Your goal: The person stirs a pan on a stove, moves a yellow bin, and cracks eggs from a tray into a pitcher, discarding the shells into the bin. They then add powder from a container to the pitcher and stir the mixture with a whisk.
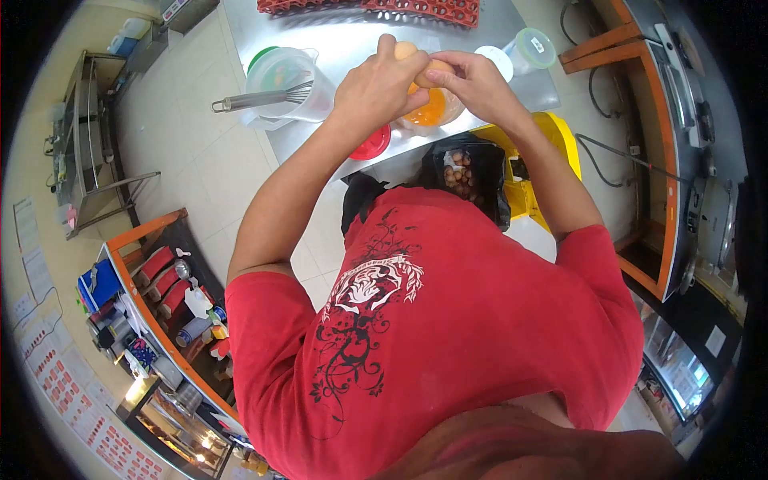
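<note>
Both my hands hold one brown egg over a clear container that holds orange yolk liquid. My left hand grips the egg from the left, and my right hand grips it from the right, thumbs meeting at the shell. The container stands on a steel table, just below the hands.
A clear jug with a whisk stands left of the hands. A red lid lies at the table edge. A lidded tub sits right. Red egg trays lie at the back. A black bag of eggshells hangs in a yellow bin.
</note>
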A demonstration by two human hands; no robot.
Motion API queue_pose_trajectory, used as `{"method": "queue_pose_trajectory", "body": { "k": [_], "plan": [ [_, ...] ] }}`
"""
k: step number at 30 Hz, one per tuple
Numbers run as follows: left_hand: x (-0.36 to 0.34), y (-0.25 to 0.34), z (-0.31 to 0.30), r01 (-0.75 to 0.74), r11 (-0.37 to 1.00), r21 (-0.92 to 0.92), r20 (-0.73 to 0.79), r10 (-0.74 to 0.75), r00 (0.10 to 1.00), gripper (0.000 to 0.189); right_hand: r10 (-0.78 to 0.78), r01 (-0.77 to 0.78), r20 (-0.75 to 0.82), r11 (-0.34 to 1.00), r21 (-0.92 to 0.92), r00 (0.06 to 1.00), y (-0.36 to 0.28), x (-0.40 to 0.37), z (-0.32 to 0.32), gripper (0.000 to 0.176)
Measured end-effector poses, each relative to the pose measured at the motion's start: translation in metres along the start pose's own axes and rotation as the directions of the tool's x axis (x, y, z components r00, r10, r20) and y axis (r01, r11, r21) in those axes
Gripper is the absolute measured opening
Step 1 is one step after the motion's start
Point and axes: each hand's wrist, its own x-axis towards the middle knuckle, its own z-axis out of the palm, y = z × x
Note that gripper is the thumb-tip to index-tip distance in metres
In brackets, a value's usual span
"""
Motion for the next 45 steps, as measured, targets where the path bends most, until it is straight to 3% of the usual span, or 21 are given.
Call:
{"method": "queue_pose_trajectory", "body": {
  "k": [5,8,11,14,17,19,20,23,26,27,30,33,36,39,42,45],
  "plan": [
    [0.001,-0.002,0.0,-0.039,0.999,0.017,0.042,0.038,0.998,0.049,0.021,0.0,0.098,0.978,-0.21,0.995,-0.029,-0.003,-0.018,0.05],
    [0.004,0.0,-0.005,-0.031,0.999,0.04,0.071,0.028,0.997,0.048,-0.142,0.14,-0.01,0.985,-0.104,0.99,-0.009,-0.001,-0.008,0.045],
    [0.005,0.003,-0.008,-0.072,0.997,0.02,0.012,0.072,0.997,0.047,-0.085,0.085,-0.002,0.996,0.025,0.996,-0.01,-0.005,-0.011,0.041],
    [-0.001,0.011,-0.023,-0.074,0.995,-0.073,-0.021,0.073,0.997,0.046,-0.011,-0.015,0.102,0.969,0.247,0.995,-0.01,-0.025,-0.028,0.038],
    [-0.008,0.003,-0.025,-0.021,0.962,-0.272,-0.099,-0.007,0.995,0.046,-0.027,-0.005,0.235,0.991,0.133,0.972,-0.002,-0.07,-0.061,0.041],
    [-0.014,-0.001,-0.023,0.028,0.869,-0.494,-0.136,-0.109,0.985,0.049,0.075,-0.147,0.423,0.979,0.141,0.903,0.01,-0.097,-0.07,0.045],
    [-0.016,-0.002,-0.02,0.049,0.801,-0.597,-0.145,-0.167,0.975,0.052,0.163,-0.165,0.446,0.986,-0.034,0.88,0.017,-0.108,-0.07,0.048],
    [-0.014,0.002,-0.001,0.068,0.578,-0.813,-0.09,-0.24,0.967,0.049,0.038,0.028,0.151,0.911,-0.411,0.988,0.047,-0.117,-0.058,0.054],
    [0.001,0.023,0.008,0.15,0.505,-0.85,0.064,-0.185,0.981,0.044,-0.285,0.266,-0.09,0.946,-0.184,0.954,-0.008,-0.086,-0.044,0.054],
    [0.008,0.029,0.011,0.155,0.515,-0.843,0.088,-0.152,0.985,0.044,-0.378,0.36,-0.178,0.925,-0.121,0.909,-0.02,-0.08,-0.038,0.054],
    [0.026,0.045,0.011,0.184,0.596,-0.782,0.172,-0.077,0.982,0.045,-0.505,0.473,-0.208,0.861,-0.187,0.837,-0.007,-0.058,-0.031,0.054],
    [0.031,0.042,0.024,0.147,0.511,-0.847,0.125,-0.077,0.989,0.035,-0.474,0.438,-0.213,0.877,-0.195,0.854,0.002,-0.05,-0.036,0.052],
    [0.024,0.028,0.016,0.166,0.549,-0.819,0.056,-0.211,0.976,0.038,-0.562,0.501,-0.277,0.824,-0.265,0.779,0.019,-0.044,-0.037,0.05],
    [0.016,0.013,0.011,0.159,0.662,-0.733,-0.023,-0.258,0.966,0.039,-0.441,0.333,-0.143,0.82,-0.465,0.886,0.044,-0.041,-0.033,0.048],
    [0.011,0.006,0.009,0.056,0.834,-0.55,-0.161,-0.172,0.972,0.04,-0.509,0.401,-0.244,0.834,-0.38,0.826,0.036,-0.043,-0.035,0.045],
    [0.004,0.009,0.013,-0.026,0.949,-0.314,-0.207,-0.042,0.977,0.043,-0.398,0.327,-0.106,0.856,-0.401,0.911,0.043,-0.036,-0.033,0.042]
  ]
}}
